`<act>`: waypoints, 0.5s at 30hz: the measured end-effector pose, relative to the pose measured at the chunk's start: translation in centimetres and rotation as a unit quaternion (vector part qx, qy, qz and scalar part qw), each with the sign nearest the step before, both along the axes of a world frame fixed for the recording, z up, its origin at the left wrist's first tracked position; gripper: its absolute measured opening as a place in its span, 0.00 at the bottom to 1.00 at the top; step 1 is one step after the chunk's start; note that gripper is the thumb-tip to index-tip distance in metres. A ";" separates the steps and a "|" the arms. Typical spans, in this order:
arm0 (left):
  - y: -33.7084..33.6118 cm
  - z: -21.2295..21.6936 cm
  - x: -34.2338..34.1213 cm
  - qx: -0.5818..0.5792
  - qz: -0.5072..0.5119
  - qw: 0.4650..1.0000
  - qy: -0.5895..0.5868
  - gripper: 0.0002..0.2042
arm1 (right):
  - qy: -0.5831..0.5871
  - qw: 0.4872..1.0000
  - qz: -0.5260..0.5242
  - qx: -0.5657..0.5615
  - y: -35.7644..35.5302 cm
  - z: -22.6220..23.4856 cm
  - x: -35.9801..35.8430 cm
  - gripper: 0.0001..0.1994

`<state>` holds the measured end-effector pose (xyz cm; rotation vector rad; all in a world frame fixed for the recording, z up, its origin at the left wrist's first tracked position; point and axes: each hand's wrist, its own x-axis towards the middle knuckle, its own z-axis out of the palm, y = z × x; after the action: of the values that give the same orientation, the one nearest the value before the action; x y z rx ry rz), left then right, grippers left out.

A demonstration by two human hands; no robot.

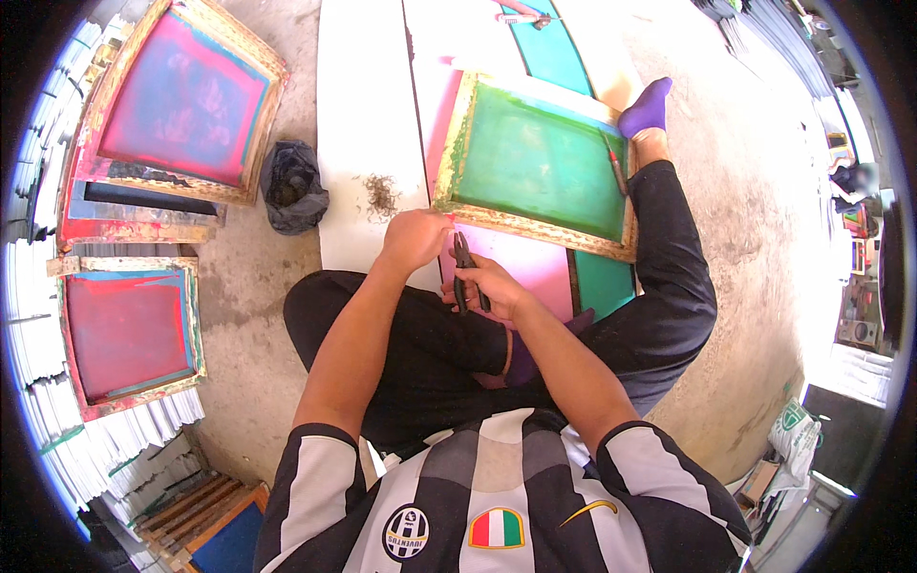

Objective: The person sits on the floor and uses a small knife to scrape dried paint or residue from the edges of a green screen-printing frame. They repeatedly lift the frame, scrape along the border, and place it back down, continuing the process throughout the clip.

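Note:
A wooden screen-printing frame point(540, 234) with green mesh lies tilted in front of me. My left hand point(416, 239) is closed at its near left corner; the fingertips are turned away, so I cannot tell what they grip. My right hand point(489, 283) is wrapped round the handles of dark pliers point(463, 254), whose jaws point up toward that corner, just right of my left hand. On the frame's right side rests a thin tool with a red handle, seemingly a screwdriver point(613, 160). Small bits of metal, probably pulled staples point(379, 196), lie heaped to the left.
Under the frame are white, pink and teal boards point(368, 124). A black plastic bag point(293, 187) stands left of them. More screen frames point(130, 336) lean at the left against stacked white sheets point(72, 468). My purple-socked foot point(646, 108) touches the frame's far right corner.

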<state>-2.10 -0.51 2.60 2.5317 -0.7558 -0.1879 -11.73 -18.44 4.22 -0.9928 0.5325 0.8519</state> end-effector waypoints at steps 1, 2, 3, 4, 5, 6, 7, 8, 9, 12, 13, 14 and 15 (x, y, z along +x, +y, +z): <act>0.1 -0.2 0.2 -0.005 0.015 1.000 -0.006 0.08 | -0.008 1.000 0.021 -0.021 -0.1 -0.3 0.0 0.16; 0.1 0.1 0.4 -0.011 0.030 0.999 -0.012 0.09 | -0.013 0.998 0.029 -0.052 -0.1 -0.4 0.0 0.16; 0.2 0.4 0.6 0.011 0.063 0.998 0.014 0.09 | -0.018 0.996 0.036 -0.083 -0.1 -0.3 0.0 0.16; 0.6 0.8 0.9 0.033 0.096 0.994 0.039 0.10 | -0.023 0.992 0.044 -0.114 -0.1 -0.3 0.1 0.15; 0.9 1.2 1.1 0.056 0.129 0.988 0.064 0.10 | -0.029 0.989 0.025 -0.146 -0.2 -0.6 0.1 0.15; 1.4 0.8 1.3 0.071 0.169 0.980 0.075 0.11 | -0.035 0.983 0.007 -0.178 -0.5 -1.1 0.1 0.14; 2.2 0.1 1.6 0.086 0.207 0.971 0.085 0.11 | -0.042 0.977 -0.012 -0.211 -0.8 -1.4 0.2 0.13; 2.9 0.1 1.9 0.102 0.245 0.959 0.096 0.12 | -0.041 0.975 -0.014 -0.219 -1.0 -1.5 0.5 0.13; 3.5 0.2 2.3 0.124 0.276 0.945 0.121 0.12 | -0.040 0.973 -0.017 -0.228 -1.3 -1.5 0.8 0.13; 4.6 1.1 3.1 0.181 0.342 0.905 0.178 0.14 | -0.034 0.970 -0.028 -0.239 -1.6 -1.2 1.5 0.14; 4.7 1.6 3.2 0.193 0.352 0.897 0.186 0.15 | -0.031 0.970 -0.024 -0.241 -1.6 -1.0 1.6 0.14; 4.8 1.9 3.1 0.205 0.362 0.888 0.194 0.16 | -0.029 0.969 -0.019 -0.243 -1.6 -0.9 1.8 0.14; 4.8 1.9 3.1 0.201 0.354 0.891 0.200 0.17 | -0.023 0.969 -0.010 -0.247 -1.5 -0.8 2.1 0.14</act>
<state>1.00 4.28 4.50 2.8181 0.4234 -0.6357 -9.68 -19.99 3.47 -1.4558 0.7342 0.6882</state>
